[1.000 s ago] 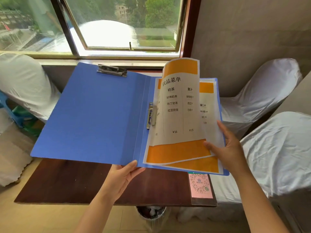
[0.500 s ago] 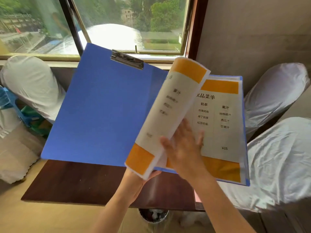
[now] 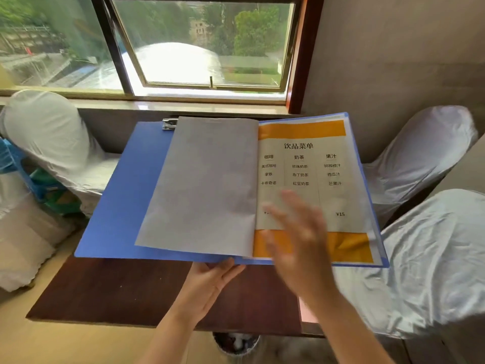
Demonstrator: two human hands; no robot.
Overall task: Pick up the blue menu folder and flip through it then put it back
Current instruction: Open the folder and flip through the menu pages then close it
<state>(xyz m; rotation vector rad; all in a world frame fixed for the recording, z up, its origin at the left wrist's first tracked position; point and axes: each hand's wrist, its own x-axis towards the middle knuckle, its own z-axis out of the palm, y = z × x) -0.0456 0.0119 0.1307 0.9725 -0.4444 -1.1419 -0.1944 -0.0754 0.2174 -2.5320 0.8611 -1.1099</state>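
The blue menu folder point(image 3: 123, 200) is held open above the dark wooden table point(image 3: 126, 290). A turned page point(image 3: 204, 187) lies blank side up across the left half. On the right half a menu page point(image 3: 309, 164) with orange bands and printed columns faces up. My left hand point(image 3: 210, 287) supports the folder from below at its near edge, near the spine. My right hand point(image 3: 301, 240) hovers blurred over the lower part of the menu page, fingers spread, holding nothing. A metal clip point(image 3: 169, 124) shows at the folder's far left corner.
White-covered chairs stand at the left point(image 3: 49, 143), the far right point(image 3: 420, 153) and the near right point(image 3: 433, 258). A window point(image 3: 204, 46) lies beyond the table. A waste bin point(image 3: 236, 342) sits under the table's near edge. A pink card point(image 3: 305, 310) rests on the table's right corner.
The lifted page has been flipped over to the left and now lies flat. My right hand let go of it and moved back over the right page. The folder has levelled out.
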